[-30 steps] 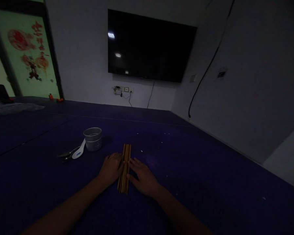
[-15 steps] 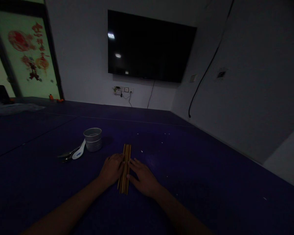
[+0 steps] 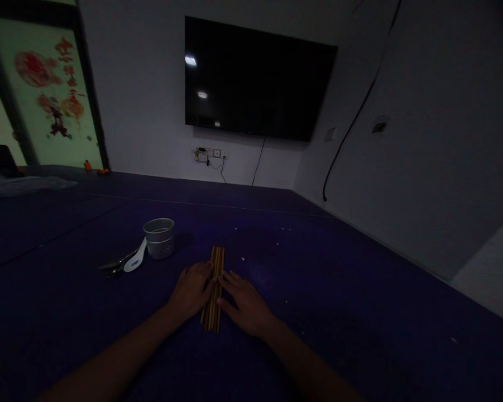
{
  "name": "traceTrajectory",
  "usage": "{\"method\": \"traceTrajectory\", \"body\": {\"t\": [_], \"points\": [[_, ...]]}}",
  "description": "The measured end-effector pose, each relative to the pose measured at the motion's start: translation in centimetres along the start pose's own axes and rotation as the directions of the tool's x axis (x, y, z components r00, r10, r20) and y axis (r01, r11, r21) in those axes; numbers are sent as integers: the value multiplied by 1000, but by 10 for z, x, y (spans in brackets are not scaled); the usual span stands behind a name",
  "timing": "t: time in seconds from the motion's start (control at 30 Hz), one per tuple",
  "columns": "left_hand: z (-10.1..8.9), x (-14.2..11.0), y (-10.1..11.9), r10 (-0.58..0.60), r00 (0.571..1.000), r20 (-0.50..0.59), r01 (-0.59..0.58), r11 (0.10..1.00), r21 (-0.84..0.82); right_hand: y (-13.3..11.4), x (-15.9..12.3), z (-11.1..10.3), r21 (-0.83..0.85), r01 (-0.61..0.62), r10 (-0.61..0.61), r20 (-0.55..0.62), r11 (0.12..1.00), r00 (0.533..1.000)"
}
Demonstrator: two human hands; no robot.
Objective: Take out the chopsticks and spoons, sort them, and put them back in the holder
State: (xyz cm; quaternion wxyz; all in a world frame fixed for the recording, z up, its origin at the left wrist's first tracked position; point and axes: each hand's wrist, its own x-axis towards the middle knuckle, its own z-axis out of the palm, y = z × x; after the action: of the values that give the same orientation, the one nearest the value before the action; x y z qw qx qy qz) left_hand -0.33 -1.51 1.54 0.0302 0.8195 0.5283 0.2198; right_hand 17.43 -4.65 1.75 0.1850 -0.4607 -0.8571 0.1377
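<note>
Several yellow-brown chopsticks (image 3: 217, 261) lie side by side in a narrow bundle on the dark blue floor, pointing away from me. Against the bundle's left side rests my left hand (image 3: 192, 289), open, its fingertips and thumb touching the sticks. On the opposite side my right hand (image 3: 245, 304) is also open, thumb and fingers apart, with the tips at the right edge of the bundle. The hands partly cover the middle of the chopsticks.
A grey metal cup (image 3: 159, 239) stands to the left. A white spoon (image 3: 135, 261) leans by it, next to metal spoons (image 3: 119, 264). Small white scraps (image 3: 243, 258) dot the floor. Beyond are a wall-mounted television (image 3: 259, 78), a hanging black cable (image 3: 351, 131) and a decorated door (image 3: 46, 95).
My left thumb has shifted slightly to the right, a little further over the chopsticks. My right hand and the bundle look almost unmoved.
</note>
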Motion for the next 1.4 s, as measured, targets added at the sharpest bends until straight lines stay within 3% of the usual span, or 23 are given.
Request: {"method": "traceTrajectory", "body": {"t": [1.4], "points": [[4, 2, -3, 12, 1000, -6, -12, 1000, -5, 1, 0, 0, -19, 11, -11, 15, 1000, 1000]]}}
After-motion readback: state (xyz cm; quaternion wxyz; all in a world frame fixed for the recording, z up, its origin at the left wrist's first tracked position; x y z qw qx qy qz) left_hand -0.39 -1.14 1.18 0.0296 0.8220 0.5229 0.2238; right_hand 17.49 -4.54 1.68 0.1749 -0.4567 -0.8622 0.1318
